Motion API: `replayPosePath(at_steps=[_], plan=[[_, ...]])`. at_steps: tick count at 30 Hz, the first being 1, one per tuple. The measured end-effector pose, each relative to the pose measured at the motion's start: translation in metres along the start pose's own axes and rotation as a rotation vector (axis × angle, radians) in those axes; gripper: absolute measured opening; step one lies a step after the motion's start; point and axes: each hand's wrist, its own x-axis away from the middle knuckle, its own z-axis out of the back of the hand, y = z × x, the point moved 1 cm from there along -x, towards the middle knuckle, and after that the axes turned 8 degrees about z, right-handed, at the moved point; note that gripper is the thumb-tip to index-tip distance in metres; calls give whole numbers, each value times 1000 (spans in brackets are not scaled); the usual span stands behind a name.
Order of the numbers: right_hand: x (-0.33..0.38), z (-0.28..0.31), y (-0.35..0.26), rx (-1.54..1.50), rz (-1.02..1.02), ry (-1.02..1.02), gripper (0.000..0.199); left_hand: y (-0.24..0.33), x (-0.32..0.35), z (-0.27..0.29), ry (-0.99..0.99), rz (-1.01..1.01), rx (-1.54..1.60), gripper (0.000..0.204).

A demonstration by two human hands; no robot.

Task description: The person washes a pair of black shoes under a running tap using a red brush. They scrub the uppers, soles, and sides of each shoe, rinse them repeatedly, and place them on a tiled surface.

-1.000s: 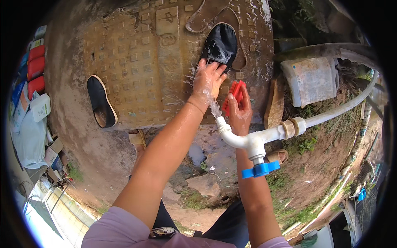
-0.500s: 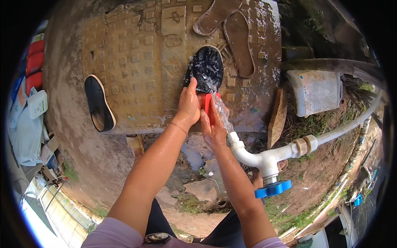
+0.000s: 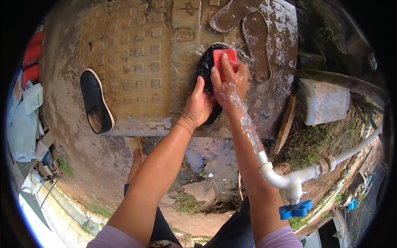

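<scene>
Hands (image 3: 197,108) near tap (image 3: 294,182) and insoles (image 3: 257,45)

Daylight falls on brown ground (image 3: 62,103) with green patches (image 3: 99,209).

Brush (image 3: 218,54): bright red. Wet shoe (image 3: 203,66): black, pale edge at toe. Other shoe (image 3: 91,87): black, cream sole edge, tan inside. Insoles (image 3: 254,36): dull brown. Slab (image 3: 144,95): yellowish brown, patterned in rows of raised squares. Tap (image 3: 275,180): white; its handle (image 3: 295,210), vivid blue. Jerrycan (image 3: 328,105): cloudy grey-white. Sleeves (image 3: 118,239): pale lilac. Trousers (image 3: 231,226): dark navy. Packs (image 3: 32,56) at left: red.
</scene>
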Motion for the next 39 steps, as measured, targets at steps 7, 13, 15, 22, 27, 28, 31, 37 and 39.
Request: replayPosePath(at_steps=[7,13,15,22,27,28,31,37,39], plan=[[21,0,-13,-77,125,-95,57,3,3,-1,-67,77,116,70],[-57,-28,-2,118,95,53,46,9,3,-6,2,87,31,69],[-30,-16,-12,-15,117,-26,47,11,3,-1,-41,166,170,77],[-62,-23,4,164,198,77,41,13,2,0,-124,138,86,88],[4,-3,-3,51,24,-161,56,11,3,-4,-8,211,186,101],[23,9,-4,8,33,-223,56,11,4,-5,-91,165,120,99],[-8,-3,3,149,34,-170,55,9,3,-5,-49,148,84,92],[-5,-6,1,87,18,-83,50,5,2,-4,-51,90,49,88],[28,13,-2,37,-13,-222,57,4,2,-4,-47,137,38,89]])
